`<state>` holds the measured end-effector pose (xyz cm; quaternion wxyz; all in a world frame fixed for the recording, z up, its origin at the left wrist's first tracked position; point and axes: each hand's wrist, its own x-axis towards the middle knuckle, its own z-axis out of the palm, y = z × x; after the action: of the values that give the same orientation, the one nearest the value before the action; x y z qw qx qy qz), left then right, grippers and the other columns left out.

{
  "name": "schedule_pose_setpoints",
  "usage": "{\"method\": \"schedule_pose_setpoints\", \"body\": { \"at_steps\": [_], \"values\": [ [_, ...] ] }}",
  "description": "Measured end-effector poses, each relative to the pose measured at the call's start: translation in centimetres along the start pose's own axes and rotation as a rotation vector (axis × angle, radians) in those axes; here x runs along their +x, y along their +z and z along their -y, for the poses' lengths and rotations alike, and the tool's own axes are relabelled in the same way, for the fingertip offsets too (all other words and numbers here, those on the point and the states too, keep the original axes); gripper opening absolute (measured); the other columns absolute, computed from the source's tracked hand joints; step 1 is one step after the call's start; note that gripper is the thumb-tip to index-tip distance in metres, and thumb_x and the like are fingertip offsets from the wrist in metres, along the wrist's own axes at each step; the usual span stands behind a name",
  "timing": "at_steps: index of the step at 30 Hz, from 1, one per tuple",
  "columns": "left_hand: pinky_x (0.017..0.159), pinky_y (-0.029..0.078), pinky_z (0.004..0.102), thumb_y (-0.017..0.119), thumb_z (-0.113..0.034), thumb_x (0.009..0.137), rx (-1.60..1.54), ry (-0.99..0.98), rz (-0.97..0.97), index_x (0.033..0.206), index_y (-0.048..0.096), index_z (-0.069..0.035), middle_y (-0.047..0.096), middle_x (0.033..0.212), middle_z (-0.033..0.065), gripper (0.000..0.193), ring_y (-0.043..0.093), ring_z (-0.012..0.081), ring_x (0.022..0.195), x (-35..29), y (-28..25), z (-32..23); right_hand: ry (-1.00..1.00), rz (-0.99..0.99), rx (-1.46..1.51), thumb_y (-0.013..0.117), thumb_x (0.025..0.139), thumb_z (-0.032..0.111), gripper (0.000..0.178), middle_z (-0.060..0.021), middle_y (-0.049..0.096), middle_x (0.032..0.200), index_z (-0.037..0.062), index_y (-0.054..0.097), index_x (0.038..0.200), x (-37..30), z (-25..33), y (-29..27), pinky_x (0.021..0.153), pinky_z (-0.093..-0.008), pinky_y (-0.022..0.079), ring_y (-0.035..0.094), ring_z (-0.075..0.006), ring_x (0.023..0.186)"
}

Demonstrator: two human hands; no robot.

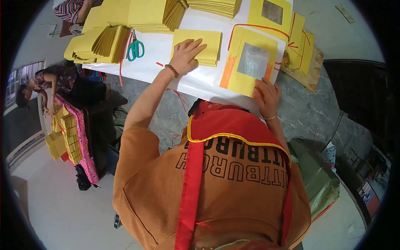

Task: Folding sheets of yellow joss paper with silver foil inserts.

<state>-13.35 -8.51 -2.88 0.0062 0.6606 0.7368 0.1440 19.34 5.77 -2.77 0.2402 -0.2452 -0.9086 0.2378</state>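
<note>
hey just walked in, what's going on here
The left hand lies on a yellow stack on the white table. The right hand is at the near right corner of a yellow sheet with a silver square; its exact grip is unclear. Teal scissors lie off to the left. Farther left, a co-worker leans over yellow bundles.

The left hand [186,57] hides the near-left part of the rectangular yellow paper stack [211,52] beneath it. Under the right hand [266,96], a corner of the yellow paper sheet with a silvery square [254,60] is covered (pinched or touched, one cannot tell). Beyond the left hand, the view's upper edge cuts off a fanned yellow paper bundle [154,16].
</note>
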Motion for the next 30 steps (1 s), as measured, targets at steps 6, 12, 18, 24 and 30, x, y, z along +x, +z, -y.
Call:
{"method": "schedule_pose_setpoints", "body": {
  "at_steps": [6,12,18,24,30],
  "values": [
    [0.1,0.027,0.0432,0.048,-0.037,0.087,0.004,-0.018,0.017,0.126,0.049,-0.019,0.042,0.136,0.0052,0.043,0.034,0.0265,0.124,-0.4,1.0,-0.3,-0.018,-0.033,-0.043,0.062,0.079,0.019,0.029,-0.0004,0.06,0.112,0.0144,0.062,0.108,0.2,-0.7,0.0,0.098,-0.0432,0.027,0.051,-0.019,0.114],
    [0.098,0.028,0.0436,0.049,-0.037,0.088,0.056,0.045,-0.025,0.123,0.051,-0.017,0.043,0.134,0.0064,0.041,0.037,0.0268,0.122,0.1,0.8,-0.5,-0.067,0.019,-0.105,0.062,0.077,0.02,0.028,0.0014,0.06,0.112,0.0174,0.063,0.105,1.2,-1.4,0.1,0.095,-0.0422,0.029,0.051,-0.0185,0.114],
    [0.093,0.031,0.0442,0.056,-0.03,0.084,0.023,0.101,-0.058,0.111,0.058,-0.013,0.05,0.125,0.0058,0.032,0.044,0.0243,0.115,2.0,-1.2,-3.6,-0.012,0.043,0.025,0.059,0.08,0.018,0.021,0.0019,0.062,0.111,0.0165,0.065,0.1,1.3,-3.2,0.5,0.09,-0.0371,0.035,0.053,-0.0179,0.112],
    [0.082,0.038,0.0348,0.064,-0.026,0.078,-0.182,0.419,-0.057,0.1,0.062,-0.009,0.058,0.107,0.0061,0.028,0.05,0.021,0.099,2.7,0.0,-13.0,0.076,0.052,0.522,0.053,0.086,0.012,0.018,-0.0079,0.065,0.106,0.0053,0.066,0.097,1.9,-4.9,0.6,0.09,-0.0347,0.043,0.058,-0.0258,0.106],
    [0.081,0.041,0.0338,0.065,-0.025,0.077,-0.205,0.492,0.059,0.104,0.061,-0.008,0.058,0.106,0.0054,0.032,0.051,0.0223,0.096,3.2,1.1,-13.3,0.333,0.099,0.795,0.046,0.092,0.014,0.024,-0.009,0.063,0.108,0.0,0.063,0.101,1.3,-5.0,0.8,0.099,-0.0335,0.036,0.052,-0.021,0.111]
  ]
}}
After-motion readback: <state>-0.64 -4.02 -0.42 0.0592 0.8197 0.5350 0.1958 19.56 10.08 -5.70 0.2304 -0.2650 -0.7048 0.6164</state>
